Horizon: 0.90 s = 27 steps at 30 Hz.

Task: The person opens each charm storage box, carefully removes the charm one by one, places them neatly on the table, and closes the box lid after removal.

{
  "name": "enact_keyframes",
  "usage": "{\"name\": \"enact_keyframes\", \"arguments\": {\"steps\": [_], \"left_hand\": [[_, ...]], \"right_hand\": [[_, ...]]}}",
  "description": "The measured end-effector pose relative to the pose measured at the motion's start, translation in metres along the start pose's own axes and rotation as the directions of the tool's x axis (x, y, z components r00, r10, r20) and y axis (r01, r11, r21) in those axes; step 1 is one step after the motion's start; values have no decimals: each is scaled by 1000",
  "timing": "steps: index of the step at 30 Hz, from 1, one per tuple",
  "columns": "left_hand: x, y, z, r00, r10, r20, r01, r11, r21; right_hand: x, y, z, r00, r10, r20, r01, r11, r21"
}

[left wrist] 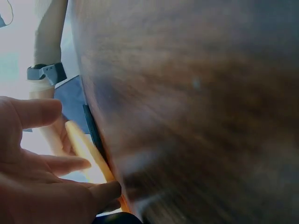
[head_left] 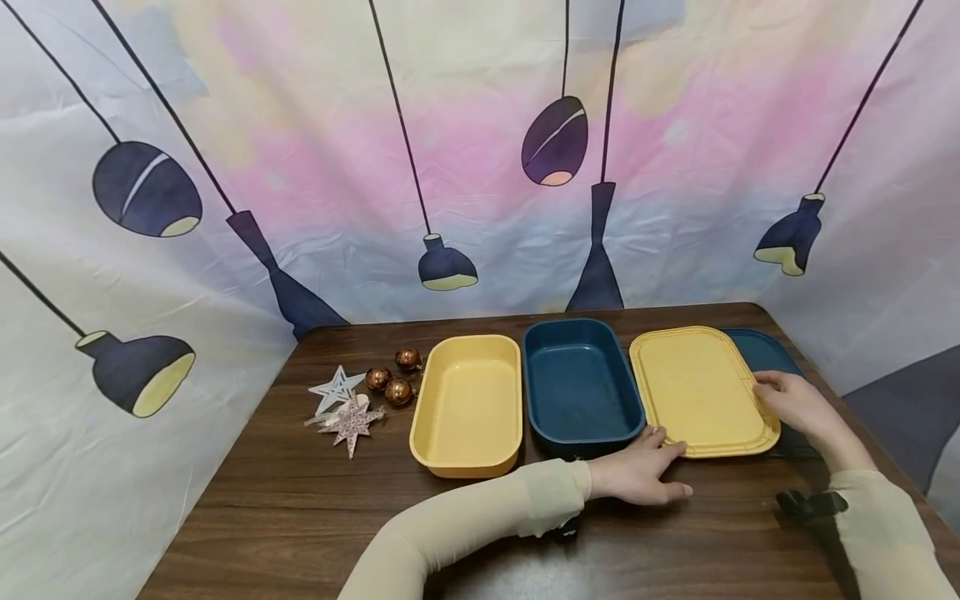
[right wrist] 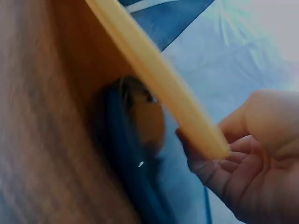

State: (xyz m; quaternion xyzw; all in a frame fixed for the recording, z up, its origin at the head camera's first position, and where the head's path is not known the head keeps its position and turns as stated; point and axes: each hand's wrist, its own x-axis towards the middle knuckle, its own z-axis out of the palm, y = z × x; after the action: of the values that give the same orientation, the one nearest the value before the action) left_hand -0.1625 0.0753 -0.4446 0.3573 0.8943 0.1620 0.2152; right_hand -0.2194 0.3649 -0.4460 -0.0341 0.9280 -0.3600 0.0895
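Note:
A flat yellow lid (head_left: 693,387) lies toward the right of the table, its right side raised over a dark blue lid (head_left: 768,350). My right hand (head_left: 806,412) grips the yellow lid's right edge. In the right wrist view, the thumb and fingers of that hand (right wrist: 261,158) go round the edge of the tilted yellow lid (right wrist: 173,93), above the blue lid (right wrist: 124,135). With fingers spread and fairly straight, my left hand (head_left: 641,471) is at the yellow lid's near left corner, next to the blue box. Whether it bears on the lid is unclear.
A deep blue box (head_left: 581,437) and a yellow box (head_left: 468,467) stand side by side, both without lids. Left of them lie several shiny brown baubles (head_left: 378,379), a white star (head_left: 336,389) and a glittery pink star (head_left: 352,422). Printed cloth (head_left: 480,167) hangs behind the table.

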Motion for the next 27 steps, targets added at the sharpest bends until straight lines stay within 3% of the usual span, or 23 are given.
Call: {"name": "enact_keyframes", "arguments": {"steps": [10,15,19,24,25,27], "left_hand": [[-4,16,-6,990,122,-74,-112,986,125],[-6,27,-17,973,179,-146,-149,969,195],[-9,28,-30,936,238,-259,-162,945,284],[-19,22,-49,861,321,-395,-203,928,314],[-21,20,-52,844,338,-417,-214,925,315],[-27,16,-59,809,368,-458,-239,918,317]], "right_hand": [[-19,-18,-29,999,-37,-24,39,993,108],[-33,-29,-42,991,-79,-110,98,979,181],[-43,-40,-46,980,-65,-189,121,945,303],[-51,-55,-47,972,-25,-233,127,892,433],[-52,-58,-48,971,-27,-238,138,874,465],[-56,-63,-47,971,-55,-234,185,790,585]]}}
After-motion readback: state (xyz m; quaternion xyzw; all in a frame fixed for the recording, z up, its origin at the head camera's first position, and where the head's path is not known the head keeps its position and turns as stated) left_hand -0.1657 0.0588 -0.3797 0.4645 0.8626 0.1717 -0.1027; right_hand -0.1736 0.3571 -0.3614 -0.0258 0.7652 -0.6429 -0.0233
